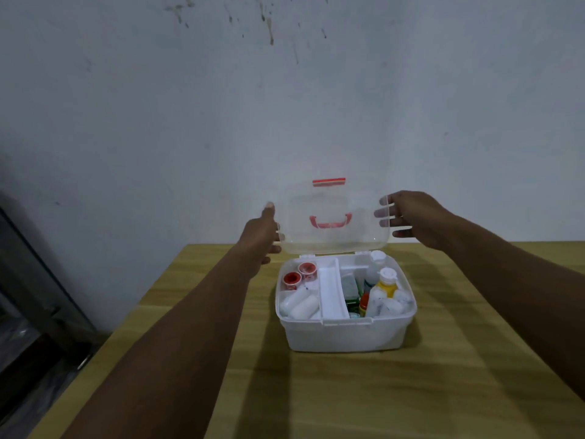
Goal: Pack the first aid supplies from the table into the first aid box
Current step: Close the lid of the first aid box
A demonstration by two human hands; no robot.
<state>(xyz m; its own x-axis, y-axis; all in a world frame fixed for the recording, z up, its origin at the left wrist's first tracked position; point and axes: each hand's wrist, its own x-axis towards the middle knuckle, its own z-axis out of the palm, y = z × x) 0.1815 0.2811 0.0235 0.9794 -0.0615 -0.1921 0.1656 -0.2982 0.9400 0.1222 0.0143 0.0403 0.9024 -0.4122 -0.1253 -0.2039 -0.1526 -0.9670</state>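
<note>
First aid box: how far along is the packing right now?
Packing looks done: the first aid box holds red-capped rolls, white bandage rolls and bottles, and no supplies remain on the visible table. In hand: the left hand and right hand grip the raised clear lid by its sides. Left: lowering the lid and latching the red clasp.

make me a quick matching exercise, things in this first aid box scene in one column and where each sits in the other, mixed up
Things:
1. lid
2. red-capped tape rolls
3. white bandage rolls
4. yellow bottle

Places:
A. front left compartment
B. right side of the box
C. raised upright, held by both hands
D. back left compartment

Pairs: 1-C, 2-D, 3-A, 4-B
</note>
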